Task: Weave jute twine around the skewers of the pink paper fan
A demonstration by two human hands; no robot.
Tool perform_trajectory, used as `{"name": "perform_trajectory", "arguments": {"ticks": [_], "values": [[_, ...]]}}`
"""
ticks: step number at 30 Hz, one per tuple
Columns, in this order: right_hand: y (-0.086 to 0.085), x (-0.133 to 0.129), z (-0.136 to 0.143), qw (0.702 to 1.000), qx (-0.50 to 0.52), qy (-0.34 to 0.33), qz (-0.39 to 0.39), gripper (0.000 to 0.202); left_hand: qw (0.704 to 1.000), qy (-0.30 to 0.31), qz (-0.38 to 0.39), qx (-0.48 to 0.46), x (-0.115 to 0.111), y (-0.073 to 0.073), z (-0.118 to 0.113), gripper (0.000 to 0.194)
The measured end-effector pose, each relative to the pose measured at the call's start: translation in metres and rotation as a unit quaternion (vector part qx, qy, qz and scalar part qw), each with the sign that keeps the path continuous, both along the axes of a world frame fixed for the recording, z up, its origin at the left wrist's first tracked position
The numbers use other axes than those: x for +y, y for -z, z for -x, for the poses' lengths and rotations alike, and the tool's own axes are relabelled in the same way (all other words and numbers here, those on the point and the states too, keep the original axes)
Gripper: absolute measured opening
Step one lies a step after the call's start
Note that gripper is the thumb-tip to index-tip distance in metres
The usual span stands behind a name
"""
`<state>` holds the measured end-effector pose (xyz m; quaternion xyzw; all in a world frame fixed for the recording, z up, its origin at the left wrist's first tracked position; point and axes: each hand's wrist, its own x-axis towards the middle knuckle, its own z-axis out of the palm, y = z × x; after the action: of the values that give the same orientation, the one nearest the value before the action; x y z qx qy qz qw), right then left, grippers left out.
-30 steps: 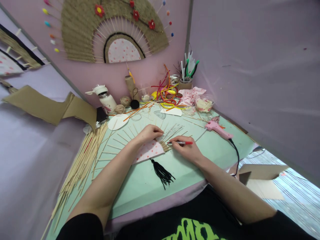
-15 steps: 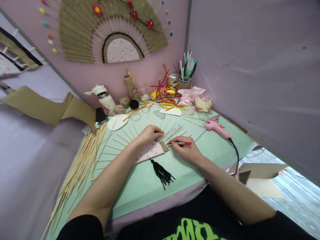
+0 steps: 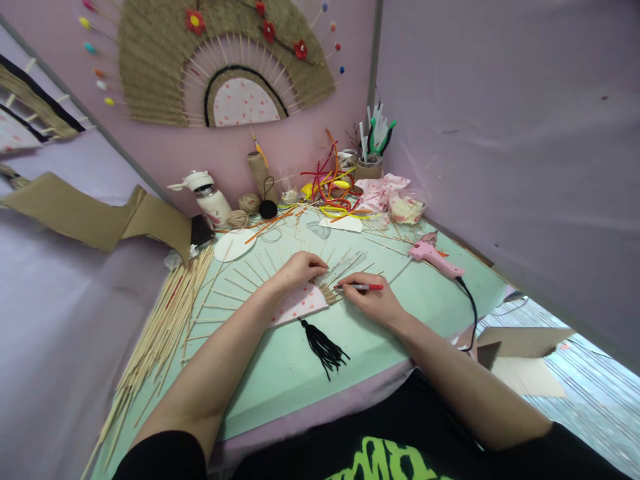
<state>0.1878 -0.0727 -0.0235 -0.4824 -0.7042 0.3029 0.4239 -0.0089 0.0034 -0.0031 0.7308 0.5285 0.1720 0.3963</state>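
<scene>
A fan of thin wooden sticks (image 3: 241,275) lies on the table, with a half-round base of white cloth with pink dots (image 3: 300,302) and a woven twine edge (image 3: 329,294). A black tassel (image 3: 325,348) hangs from the base's front. My left hand (image 3: 303,268) rests over the base, its fingers bent and closed on the near end of a clear ruler (image 3: 350,264) that lies along the sticks. In my right hand (image 3: 373,303) is a red-ended pen (image 3: 369,287), gripped with its tip close to the woven edge beside the ruler.
Loose sticks (image 3: 160,320) are piled at the left. To the right lies a pink hot glue gun (image 3: 436,258) with its black cord. A bottle (image 3: 213,200), twine balls (image 3: 239,219), coloured pipe cleaners (image 3: 333,193) and a white paper disc (image 3: 235,245) sit farther back.
</scene>
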Motion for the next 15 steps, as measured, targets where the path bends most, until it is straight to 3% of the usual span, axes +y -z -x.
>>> {"name": "perform_trajectory", "arguments": {"ticks": [15], "values": [[-0.0019, 0.0035, -0.0019, 0.998, 0.026, 0.060, 0.024, 0.023, 0.999, 0.016, -0.019, 0.047, -0.0032, -0.0079, -0.0020, 0.026]]}}
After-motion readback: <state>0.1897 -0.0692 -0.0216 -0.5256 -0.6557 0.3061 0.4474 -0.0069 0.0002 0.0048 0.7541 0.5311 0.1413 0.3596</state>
